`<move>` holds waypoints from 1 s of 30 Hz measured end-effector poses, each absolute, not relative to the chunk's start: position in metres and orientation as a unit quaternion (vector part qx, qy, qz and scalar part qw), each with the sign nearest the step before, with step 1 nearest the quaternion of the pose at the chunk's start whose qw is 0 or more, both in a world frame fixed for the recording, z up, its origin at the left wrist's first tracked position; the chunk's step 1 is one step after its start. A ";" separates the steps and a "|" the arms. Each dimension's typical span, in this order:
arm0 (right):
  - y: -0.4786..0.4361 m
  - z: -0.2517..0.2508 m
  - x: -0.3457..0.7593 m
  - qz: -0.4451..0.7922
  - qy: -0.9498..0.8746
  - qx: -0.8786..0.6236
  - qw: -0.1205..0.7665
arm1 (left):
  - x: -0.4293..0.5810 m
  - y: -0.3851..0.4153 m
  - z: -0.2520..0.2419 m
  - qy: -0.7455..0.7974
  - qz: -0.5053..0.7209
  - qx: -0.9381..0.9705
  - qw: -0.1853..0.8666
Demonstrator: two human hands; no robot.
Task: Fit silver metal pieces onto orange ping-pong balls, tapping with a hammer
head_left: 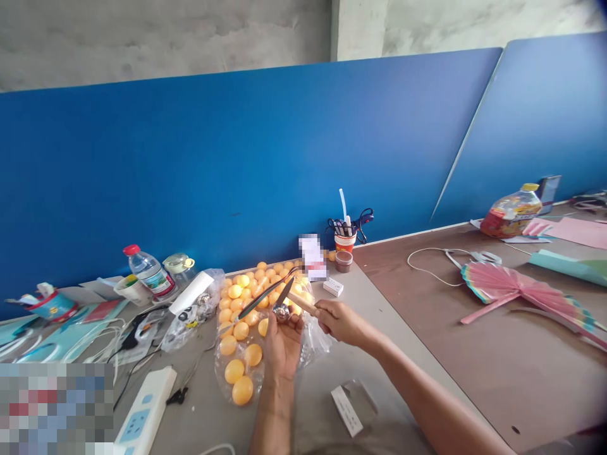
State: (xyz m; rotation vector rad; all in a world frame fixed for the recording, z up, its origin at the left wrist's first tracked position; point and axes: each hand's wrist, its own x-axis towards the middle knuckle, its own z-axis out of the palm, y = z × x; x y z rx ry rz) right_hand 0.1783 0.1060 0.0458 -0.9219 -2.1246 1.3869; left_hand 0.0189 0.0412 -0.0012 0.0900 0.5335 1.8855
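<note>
Tabletop (313, 404), bag (313, 340) of orange balls (243, 390)
My right hand (340, 320) grips a stick (303, 303); my left hand (284, 349) holds a shiny thing (281, 311).

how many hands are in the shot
2: the left hand, lower centre, fingers around a shiny silver ball; the right hand, to its right, gripping a wooden stick. The pixelated lower-left patch could hide others.

Ball (281, 313): shiny, metal-like. Stick (304, 303): pale wood, matt. Balls, orange (243, 390): smooth plastic look. Bag (322, 340): clear plastic, wrinkled, glossy. Power strip (146, 404): white plastic, smooth. Bottle, red cap (152, 275): clear plastic, glossy. Fan (502, 287): pleated paper. Partition (227, 158): smooth, faint sheen. Wall (165, 38): bare concrete, rough, matt. Desk (398, 366): smooth, low sheen.
</note>
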 end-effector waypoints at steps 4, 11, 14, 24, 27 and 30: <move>0.105 0.049 0.181 0.544 -0.735 -0.313 0.255 | 0.021 0.042 -0.002 0.238 0.805 0.062 0.540; 0.104 0.050 0.179 0.470 -0.795 -0.332 0.193 | 0.021 0.041 -0.002 0.245 0.800 0.059 0.544; 0.105 0.050 0.180 0.479 -0.782 -0.327 0.227 | 0.021 0.041 -0.001 0.239 0.800 0.074 0.545; 0.111 0.041 0.183 0.514 -0.759 -0.322 0.236 | 0.021 0.036 0.008 0.196 0.799 0.075 0.564; 0.113 0.036 0.181 0.530 -0.753 -0.325 0.217 | 0.021 0.034 0.010 0.211 0.791 0.070 0.570; 0.111 0.037 0.180 0.550 -0.750 -0.315 0.192 | 0.022 0.034 0.011 0.223 0.797 0.062 0.558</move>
